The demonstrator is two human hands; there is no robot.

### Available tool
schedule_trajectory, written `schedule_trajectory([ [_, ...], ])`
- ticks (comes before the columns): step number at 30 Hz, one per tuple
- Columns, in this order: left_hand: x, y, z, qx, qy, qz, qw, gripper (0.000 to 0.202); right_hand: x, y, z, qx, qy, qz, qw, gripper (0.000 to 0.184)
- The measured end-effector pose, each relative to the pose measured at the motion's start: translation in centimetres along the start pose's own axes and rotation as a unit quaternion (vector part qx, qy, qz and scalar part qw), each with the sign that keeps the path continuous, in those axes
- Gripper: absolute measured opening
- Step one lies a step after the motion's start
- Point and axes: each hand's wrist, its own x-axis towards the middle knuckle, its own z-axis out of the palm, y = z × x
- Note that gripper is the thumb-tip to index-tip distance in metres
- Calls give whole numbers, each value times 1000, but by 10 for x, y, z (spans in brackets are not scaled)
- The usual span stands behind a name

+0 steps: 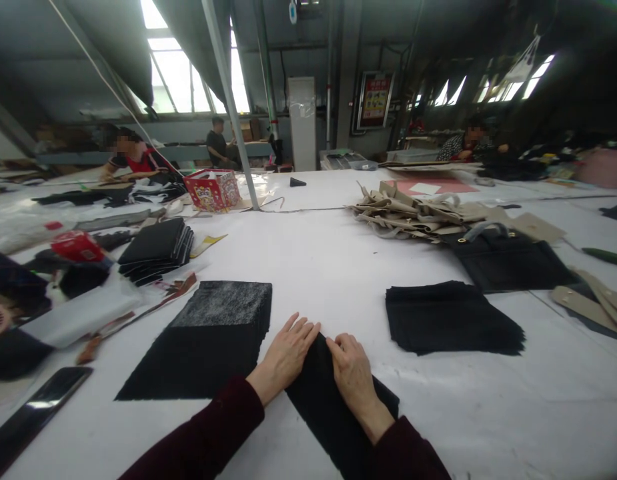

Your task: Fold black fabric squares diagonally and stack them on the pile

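Note:
A black fabric piece (322,408) lies on the white table in front of me, its far end folded to a narrow edge between my hands. My left hand (291,350) rests along its left side near the far corner, with fingers stretched out and close together. Across from it, my right hand (355,377) lies on the fabric with bent fingers and grips the folded edge by the thumb side. To the left is a stack of black fabric pieces (203,360) with a speckled grey band. Another black fabric stack (451,319) lies to the right.
A phone (35,417) lies at the left edge, near folded black pieces (155,247). Beige strips (413,212) and a black bag panel with a handle (513,263) lie right. A red box (211,190) stands by a metal pole (231,100). Several people sit farther back.

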Motion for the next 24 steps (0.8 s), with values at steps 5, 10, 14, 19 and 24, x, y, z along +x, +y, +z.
schedule_trajectory([
  [5,-1,7,-3,-4,3,0,1000,58,-7,4,-5,-3,0,-4,1000,27],
  [10,1,10,-5,-15,-7,14,1000,55,-16,6,-9,-17,-15,-8,1000,24],
  [14,1,13,-4,-20,-23,11,999,62,-21,8,-12,-27,-19,-3,999,24],
  [19,0,13,-5,-18,-44,21,999,63,-27,10,-16,-22,-32,6,999,22],
  [24,1,13,-4,-20,-44,48,998,59,-32,12,-21,-18,-43,18,999,22],
])
